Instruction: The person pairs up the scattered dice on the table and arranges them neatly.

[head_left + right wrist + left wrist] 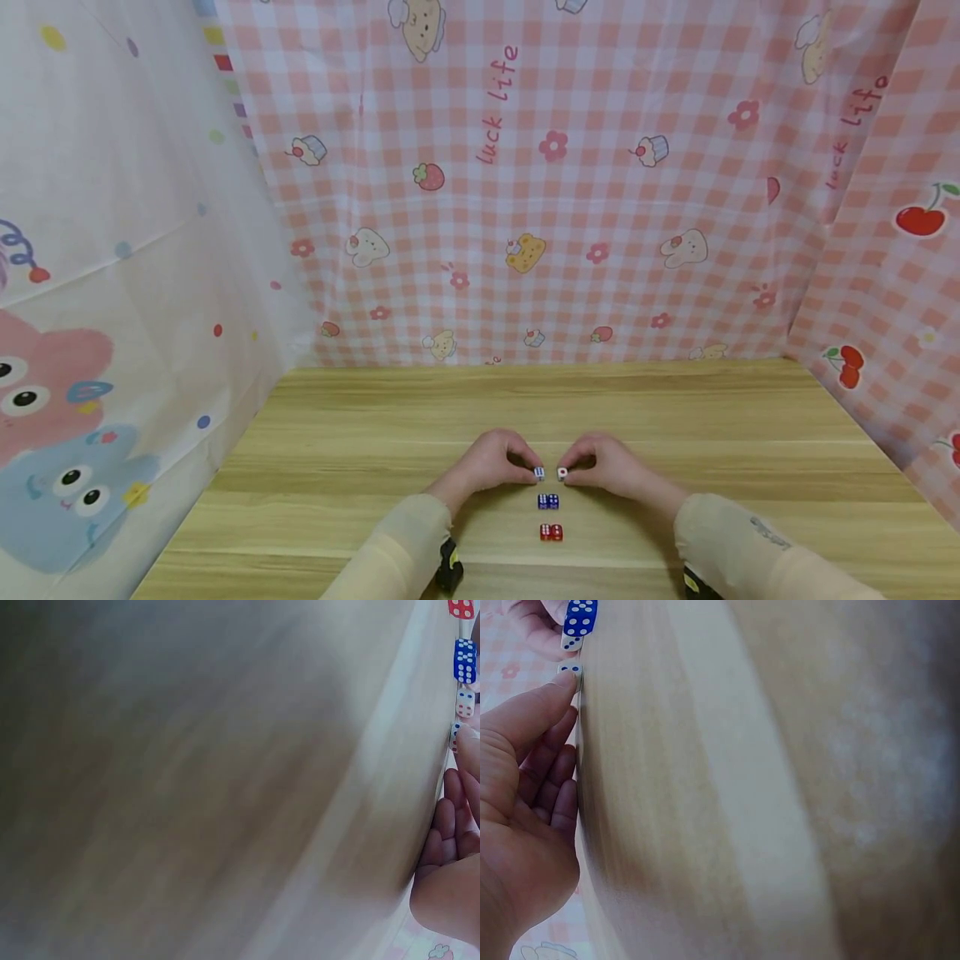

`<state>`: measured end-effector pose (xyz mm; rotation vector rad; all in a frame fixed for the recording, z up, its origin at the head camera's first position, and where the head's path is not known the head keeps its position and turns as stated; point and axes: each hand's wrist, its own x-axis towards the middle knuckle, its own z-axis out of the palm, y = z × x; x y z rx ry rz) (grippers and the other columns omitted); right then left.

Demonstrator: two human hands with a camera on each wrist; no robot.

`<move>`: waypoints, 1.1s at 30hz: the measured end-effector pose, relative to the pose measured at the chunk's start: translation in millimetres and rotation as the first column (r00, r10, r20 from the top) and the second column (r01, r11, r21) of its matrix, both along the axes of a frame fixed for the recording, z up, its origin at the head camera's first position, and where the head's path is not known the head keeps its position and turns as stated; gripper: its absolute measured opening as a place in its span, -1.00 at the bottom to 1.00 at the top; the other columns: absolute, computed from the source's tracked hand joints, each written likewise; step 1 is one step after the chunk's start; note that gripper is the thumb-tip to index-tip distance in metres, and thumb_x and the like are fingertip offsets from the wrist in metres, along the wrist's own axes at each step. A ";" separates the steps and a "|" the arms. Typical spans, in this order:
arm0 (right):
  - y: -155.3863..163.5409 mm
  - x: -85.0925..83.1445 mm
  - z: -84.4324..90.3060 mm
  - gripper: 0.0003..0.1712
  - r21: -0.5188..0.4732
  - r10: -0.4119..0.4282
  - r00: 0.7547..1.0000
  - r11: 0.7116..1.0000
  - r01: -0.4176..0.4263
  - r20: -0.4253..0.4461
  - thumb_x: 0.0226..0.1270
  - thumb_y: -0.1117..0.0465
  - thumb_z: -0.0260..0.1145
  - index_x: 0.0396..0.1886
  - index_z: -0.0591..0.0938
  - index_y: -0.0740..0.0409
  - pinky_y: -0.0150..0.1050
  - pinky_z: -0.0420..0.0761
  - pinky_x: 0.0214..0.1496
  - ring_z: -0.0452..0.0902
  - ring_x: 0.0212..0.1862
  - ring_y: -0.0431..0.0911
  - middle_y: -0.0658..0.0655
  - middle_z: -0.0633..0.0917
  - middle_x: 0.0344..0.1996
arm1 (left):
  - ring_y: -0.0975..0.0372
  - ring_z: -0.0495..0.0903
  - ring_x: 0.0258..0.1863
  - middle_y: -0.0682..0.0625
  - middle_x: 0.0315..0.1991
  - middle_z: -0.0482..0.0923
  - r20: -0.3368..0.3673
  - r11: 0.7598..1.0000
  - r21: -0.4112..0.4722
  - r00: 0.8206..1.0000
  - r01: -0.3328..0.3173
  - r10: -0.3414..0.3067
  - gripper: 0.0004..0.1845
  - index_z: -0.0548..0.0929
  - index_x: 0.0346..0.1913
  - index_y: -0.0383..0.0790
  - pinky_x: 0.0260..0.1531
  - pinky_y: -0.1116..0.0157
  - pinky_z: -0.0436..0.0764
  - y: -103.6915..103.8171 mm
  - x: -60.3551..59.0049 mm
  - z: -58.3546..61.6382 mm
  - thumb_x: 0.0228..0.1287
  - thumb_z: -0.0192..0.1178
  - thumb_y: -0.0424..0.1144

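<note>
Between thumb and fingertips my left hand [497,460] pinches a white die [539,473] with blue pips. Facing it, my right hand [609,467] pinches another white die [562,473], whose top face shows one red spot. A small gap separates these two dice at the table surface. Just nearer to me, two blue dice [548,502] with white pips sit side by side. Closer still, a pair of red dice [551,532] stands side by side. In the left wrist view the held die [570,670] is partly covered by the thumb; the right wrist view shows the other die [454,737] likewise.
A wooden table [360,425] lies under both hands. Behind it hangs a pink checked cloth [585,200], with a white cartoon-print cloth [150,250] at the left and a cherry-print cloth [900,292] at the right.
</note>
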<state>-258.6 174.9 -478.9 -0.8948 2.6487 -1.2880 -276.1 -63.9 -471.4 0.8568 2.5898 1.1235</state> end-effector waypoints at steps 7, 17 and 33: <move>-9.8 -1.1 -0.8 -0.88 -0.007 0.007 1.000 1.000 -0.007 0.000 0.12 0.25 0.54 -0.33 0.79 0.11 -0.27 0.49 -0.08 0.52 -0.21 -0.19 -0.08 0.67 -0.35 | 0.42 0.51 -0.32 0.24 -0.38 0.64 -0.003 1.000 -0.004 1.000 0.007 -0.007 -0.90 0.83 -0.31 -0.11 -0.16 0.38 0.48 -0.4 -0.5 0.0 0.08 0.50 -0.32; -16.8 -0.7 -0.2 -0.86 -0.015 -0.001 1.000 1.000 0.001 0.003 0.11 0.25 0.55 -0.32 0.78 0.13 -0.27 0.48 -0.09 0.52 -0.22 -0.20 -0.05 0.67 -0.34 | 0.43 0.50 -0.33 0.24 -0.37 0.65 -0.005 1.000 -0.012 1.000 0.014 -0.014 -0.88 0.83 -0.29 -0.11 -0.14 0.37 0.47 -0.5 -1.0 0.5 0.07 0.50 -0.32; -18.7 0.0 0.1 -0.88 -0.007 -0.022 0.999 1.000 0.022 0.031 0.13 0.25 0.54 -0.31 0.79 0.12 -0.26 0.48 -0.07 0.52 -0.21 -0.18 -0.09 0.67 -0.35 | 0.44 0.51 -0.32 0.26 -0.38 0.65 -0.027 1.000 -0.010 1.000 0.009 -0.010 -0.89 0.84 -0.31 -0.09 -0.14 0.38 0.48 -0.9 -1.4 -0.9 0.06 0.51 -0.30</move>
